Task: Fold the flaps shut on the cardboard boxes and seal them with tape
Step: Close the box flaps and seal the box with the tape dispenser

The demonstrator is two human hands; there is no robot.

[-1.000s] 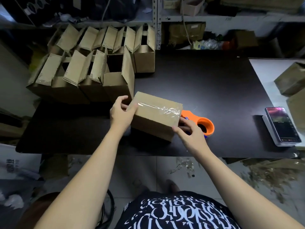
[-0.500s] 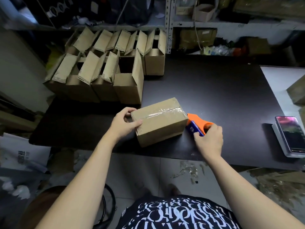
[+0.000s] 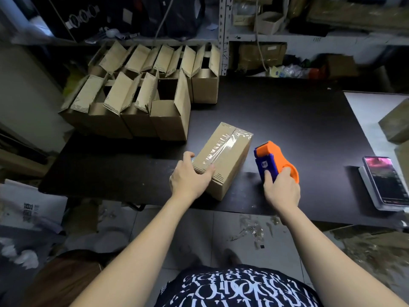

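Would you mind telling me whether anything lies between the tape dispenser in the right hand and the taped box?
Nothing visible does: only bare black table separates the tape dispenser, held by the right hand, from the taped box.

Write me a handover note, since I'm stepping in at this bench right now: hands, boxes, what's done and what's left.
Left hand grips the near end of the taped box on the black table.
Right hand holds the orange tape dispenser, just right of that box, apart from it.
Done: this box's flaps shut, tape along the top seam.
Left: the open boxes at the table's far left, flaps up.
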